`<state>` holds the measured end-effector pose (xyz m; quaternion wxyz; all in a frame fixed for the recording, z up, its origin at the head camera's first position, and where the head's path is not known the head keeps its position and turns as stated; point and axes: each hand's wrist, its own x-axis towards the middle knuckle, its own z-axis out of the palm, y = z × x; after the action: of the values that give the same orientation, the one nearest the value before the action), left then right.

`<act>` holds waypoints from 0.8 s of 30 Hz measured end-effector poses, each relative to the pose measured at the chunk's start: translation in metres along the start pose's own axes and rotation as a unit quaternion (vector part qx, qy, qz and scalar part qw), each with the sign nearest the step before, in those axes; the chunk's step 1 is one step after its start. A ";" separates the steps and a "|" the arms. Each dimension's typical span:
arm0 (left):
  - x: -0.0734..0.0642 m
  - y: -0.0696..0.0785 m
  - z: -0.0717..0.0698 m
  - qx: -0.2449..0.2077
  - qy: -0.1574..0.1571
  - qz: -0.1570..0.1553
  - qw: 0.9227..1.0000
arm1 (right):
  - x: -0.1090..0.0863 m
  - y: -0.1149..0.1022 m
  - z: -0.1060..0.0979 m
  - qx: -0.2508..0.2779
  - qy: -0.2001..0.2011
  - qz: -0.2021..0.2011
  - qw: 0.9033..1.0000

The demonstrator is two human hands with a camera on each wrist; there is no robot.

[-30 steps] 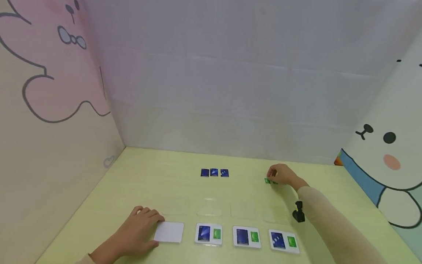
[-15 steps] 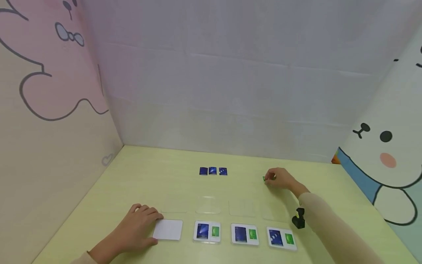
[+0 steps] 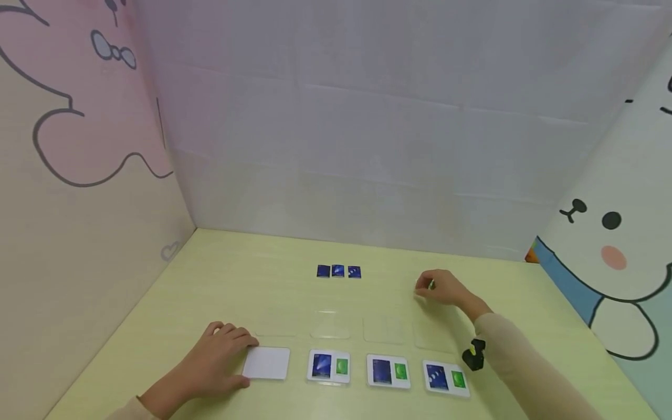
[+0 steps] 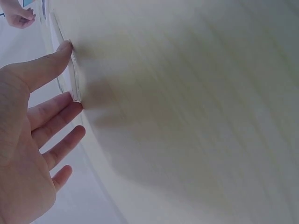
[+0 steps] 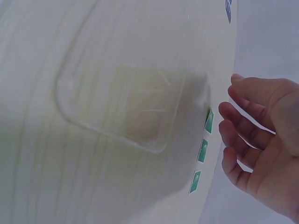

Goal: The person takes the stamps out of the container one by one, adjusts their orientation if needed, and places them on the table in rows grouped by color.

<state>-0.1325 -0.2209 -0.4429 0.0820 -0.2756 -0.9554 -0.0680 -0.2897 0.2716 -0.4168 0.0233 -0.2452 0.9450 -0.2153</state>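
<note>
We see the right hand shifted leftward by the green cards, its pinch unclear, while our left hand grips the blank white card, as yet unfilled.

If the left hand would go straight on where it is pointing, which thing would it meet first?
The left hand would most likely meet the blank white card first; it seems to be touching that card's edge.

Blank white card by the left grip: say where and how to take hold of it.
The blank white card is probably best taken by its left end, coming from the left, pinching near and far edges: it lies flat, the left grip spans that end, and a printed card lies off its right.
</note>
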 end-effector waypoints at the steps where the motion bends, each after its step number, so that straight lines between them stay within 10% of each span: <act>1: 0.000 0.000 0.000 -0.001 0.000 -0.001 1.000 | -0.001 -0.001 0.001 0.000 -0.002 0.000 1.000; 24: 0.005 0.000 -0.003 0.000 0.022 0.016 1.000 | -0.010 -0.032 0.005 -0.015 -0.020 -0.022 0.999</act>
<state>-0.1360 -0.2187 -0.4385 0.1035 -0.2895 -0.9488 -0.0729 -0.2653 0.2491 -0.4083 0.0340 -0.2708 0.9417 -0.1970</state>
